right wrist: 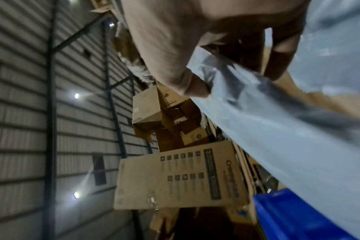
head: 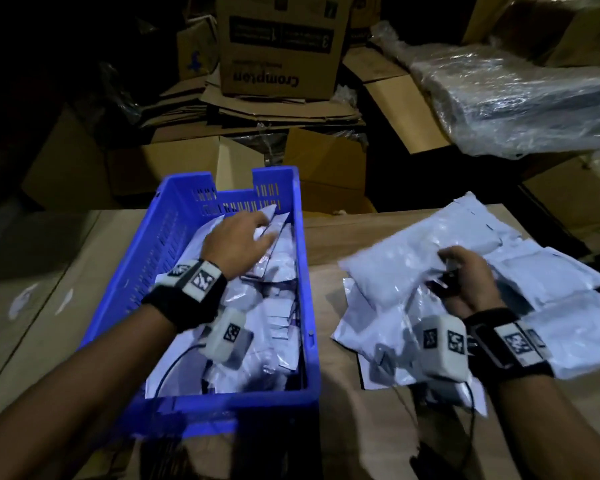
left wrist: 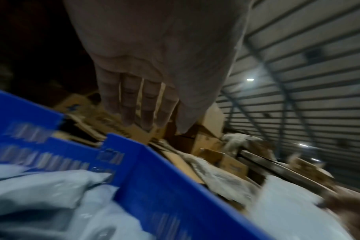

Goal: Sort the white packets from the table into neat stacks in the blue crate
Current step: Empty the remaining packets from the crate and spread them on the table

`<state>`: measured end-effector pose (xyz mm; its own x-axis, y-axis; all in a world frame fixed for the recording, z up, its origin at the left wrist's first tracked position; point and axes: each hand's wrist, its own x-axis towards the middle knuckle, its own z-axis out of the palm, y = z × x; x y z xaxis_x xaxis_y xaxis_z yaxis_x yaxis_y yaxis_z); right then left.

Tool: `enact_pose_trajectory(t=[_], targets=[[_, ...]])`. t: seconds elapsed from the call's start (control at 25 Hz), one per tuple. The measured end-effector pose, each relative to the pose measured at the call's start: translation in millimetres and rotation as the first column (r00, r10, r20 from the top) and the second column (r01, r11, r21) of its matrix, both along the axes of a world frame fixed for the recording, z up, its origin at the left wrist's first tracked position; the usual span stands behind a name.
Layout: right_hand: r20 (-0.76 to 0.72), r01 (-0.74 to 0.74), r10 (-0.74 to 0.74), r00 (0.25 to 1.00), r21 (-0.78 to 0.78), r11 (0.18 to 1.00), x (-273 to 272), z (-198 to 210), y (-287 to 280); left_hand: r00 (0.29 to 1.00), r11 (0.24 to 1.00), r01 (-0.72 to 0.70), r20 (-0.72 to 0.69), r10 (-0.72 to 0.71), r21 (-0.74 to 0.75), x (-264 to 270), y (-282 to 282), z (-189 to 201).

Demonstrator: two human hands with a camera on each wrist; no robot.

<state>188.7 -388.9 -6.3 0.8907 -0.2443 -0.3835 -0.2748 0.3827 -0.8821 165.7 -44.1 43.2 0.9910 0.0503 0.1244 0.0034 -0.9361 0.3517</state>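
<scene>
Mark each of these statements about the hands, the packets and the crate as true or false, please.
1. The right hand holds a white packet. True.
2. The left hand grips the rim of the blue crate. False: it is over the packets inside, fingers straight.
3. The crate is empty. False: white packets lie in it.
4. More packets lie on the table to the crate's right. True.

Left hand extended forward, palm down, fingers straight and together. Right hand lower, fingers curled, thumb pinching. Both forearms bare, wrists strapped.
</scene>
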Motion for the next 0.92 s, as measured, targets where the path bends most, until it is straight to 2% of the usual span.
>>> enact_pose_trajectory(t=[0.08,0.2,0.36,0.48,0.56,0.6,0.64,0.72,0.84,0.92], targets=[[-0.100,-0.087,0.065,0.993,-0.235,0.968,3.8,-17.3,-13.8,0.979,0.984,-0.176,-0.104,0.174,-0.014,22.1,41.9,-18.5],[-0.196,-0.202,0.131,0.972,-0.405,0.892,-1.0,-32.5,-16.1,0.906,0.928,-0.371,-0.233,0.353,-0.037,46.5,97.6,-50.9],[-0.287,-0.267,0.087,0.954,-0.683,0.680,-3.1,-57.5,-10.7,0.793,0.855,-0.519,-0.378,0.477,-0.010,70.8,142.8,-91.6],[-0.345,-0.323,0.066,0.936,-0.774,0.544,-2.3,-70.2,-11.5,0.731,0.845,-0.534,-0.510,0.453,-0.015,88.8,147.5,-111.3],[-0.352,-0.337,0.062,0.934,-0.809,0.482,-4.3,-72.0,-9.3,0.708,0.824,-0.566,-0.524,0.473,-0.022,96.9,150.3,-114.4],[-0.353,-0.336,0.052,0.934,-0.822,0.460,-4.5,-72.9,-8.7,0.712,0.833,-0.552,-0.529,0.461,-0.017,101.7,152.8,-122.4],[-0.343,-0.330,0.054,0.938,-0.833,0.444,-2.7,-74.4,-7.7,0.749,0.845,-0.533,-0.485,0.452,-0.035,104.3,158.4,-128.6],[-0.338,-0.331,0.056,0.939,-0.851,0.408,-3.8,-75.4,-6.3,0.757,0.831,-0.551,-0.465,0.459,-0.077,113.1,167.6,-144.5],[-0.321,-0.337,0.102,0.942,-0.892,0.301,-8.5,-68.9,-2.6,0.710,0.793,-0.603,-0.510,0.485,-0.086,119.1,178.7,-160.0],[-0.294,-0.323,0.151,0.944,-0.916,0.237,-12.5,-64.6,1.9,0.666,0.755,-0.644,-0.577,0.473,-0.123,116.2,172.7,-153.5]])
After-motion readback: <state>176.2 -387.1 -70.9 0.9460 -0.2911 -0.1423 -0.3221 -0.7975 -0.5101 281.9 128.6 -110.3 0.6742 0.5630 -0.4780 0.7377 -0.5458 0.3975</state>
